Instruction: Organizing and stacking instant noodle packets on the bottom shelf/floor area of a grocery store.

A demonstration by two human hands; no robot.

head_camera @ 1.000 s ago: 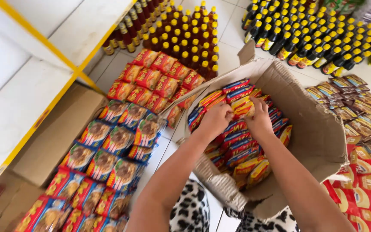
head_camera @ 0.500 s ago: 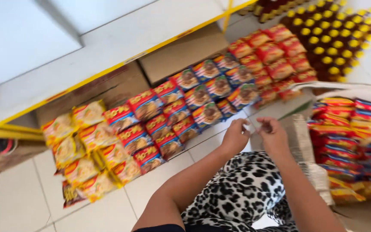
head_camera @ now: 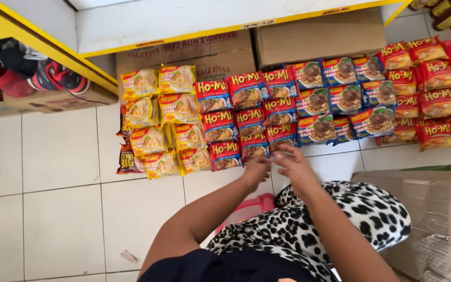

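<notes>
Red noodle packets (head_camera: 251, 133) lie in rows on the tiled floor (head_camera: 63, 209), just ahead of both hands. Left hand (head_camera: 257, 169) and right hand (head_camera: 294, 164) meet, fingers curled; whether they hold something I cannot tell.

Both your arms are bare, reaching forward from bottom centre and converging in front of you. Left hand (head_camera: 257, 169) has fingers curled inward, knuckles up. Right hand (head_camera: 294, 166) sits just beside it, fingers bent toward the left, fingertips nearly meeting. Elbows bent, left forearm angled up-right, right forearm up-left. Can't tell if either hand is pinching something; motion blur there.
</notes>
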